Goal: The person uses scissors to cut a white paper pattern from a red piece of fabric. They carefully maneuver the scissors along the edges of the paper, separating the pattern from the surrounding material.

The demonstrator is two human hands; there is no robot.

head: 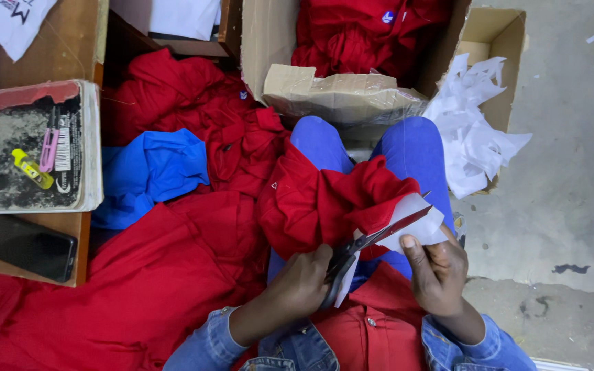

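1. The handles of a pair of scissors (pixel 372 237) are being gripped by the left hand (pixel 304 282); its fingers (pixel 321 257) are curled tight together through and around the handles, and the blades are being held partly apart, pointing up and to the right.
2. A white piece of backing paper (pixel 417 220) is being pinched by the right hand (pixel 438 271), with the thumb (pixel 410 247) pressed on top of it and the other fingers folded together beneath it.
3. The paper is being held just to the right of the scissors, and the blades are lying across its lower-left edge, touching it.
4. A red garment (pixel 324 199) is being bunched over the lap just above and to the left of the scissors; the paper is touching its edge, though whether it is attached cannot be told.
5. Blue trousers (pixel 414 148) are being worn on the legs that show above the scissors, beneath the red garment.
6. Denim sleeves (pixel 204 340) are being worn on both forearms, below the scissors.
7. A heap of red cloth (pixel 139 275) is lying to the left of the scissors, with a blue cloth (pixel 149 172) resting further up and left.
8. A cardboard box (pixel 352 96) holding more red garments is standing well above the scissors.
9. White paper scraps (pixel 472 130) are being kept in a smaller box up and to the right of the scissors.
10. A worn book (pixel 25 148) with a yellow object and a pink clip on it, and a dark phone (pixel 32 247) below it, are lying far to the left of the scissors.
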